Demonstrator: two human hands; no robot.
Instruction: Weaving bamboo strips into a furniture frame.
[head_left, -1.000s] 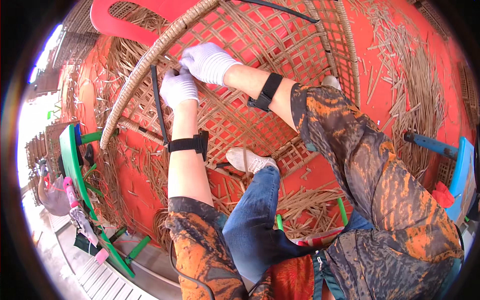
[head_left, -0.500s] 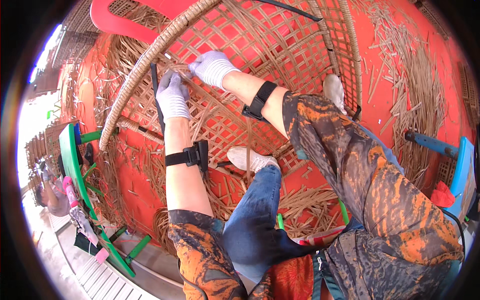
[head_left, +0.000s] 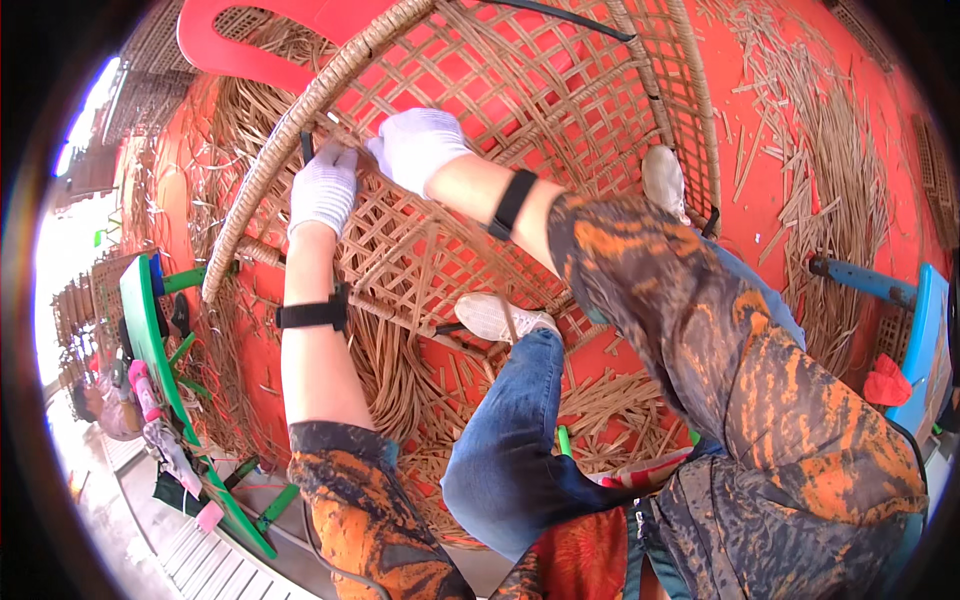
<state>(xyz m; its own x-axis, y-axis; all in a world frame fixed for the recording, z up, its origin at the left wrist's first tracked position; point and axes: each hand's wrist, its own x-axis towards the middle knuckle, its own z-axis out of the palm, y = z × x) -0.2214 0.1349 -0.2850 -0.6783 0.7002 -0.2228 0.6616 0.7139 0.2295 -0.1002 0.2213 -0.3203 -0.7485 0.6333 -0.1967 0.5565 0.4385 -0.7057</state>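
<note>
Up at the wrapped rim (head_left: pixel 262 165) of the wicker frame (head_left: pixel 560 90), both gloved hands work close together. Left hand (head_left: pixel 322 190) is nearer the rim, fingers closed on a cane strip (head_left: pixel 330 128) just inside it; right hand (head_left: pixel 415 145) sits just beside it, clenched over the lattice. That strip's long axis slants along the weave, away from the rim toward the right hand. Count: two hands, one frame, two shoes, loose offcuts (head_left: pixel 830 150) too many to count on the red floor (head_left: pixel 760 215).

floor: red (head_left: pixel 860 60) | litter: cut cane strips (head_left: pixel 830 150) | furniture: red plastic chair (head_left: pixel 235 50), green frame (head_left: pixel 150 340) | light: daylight, left
</note>
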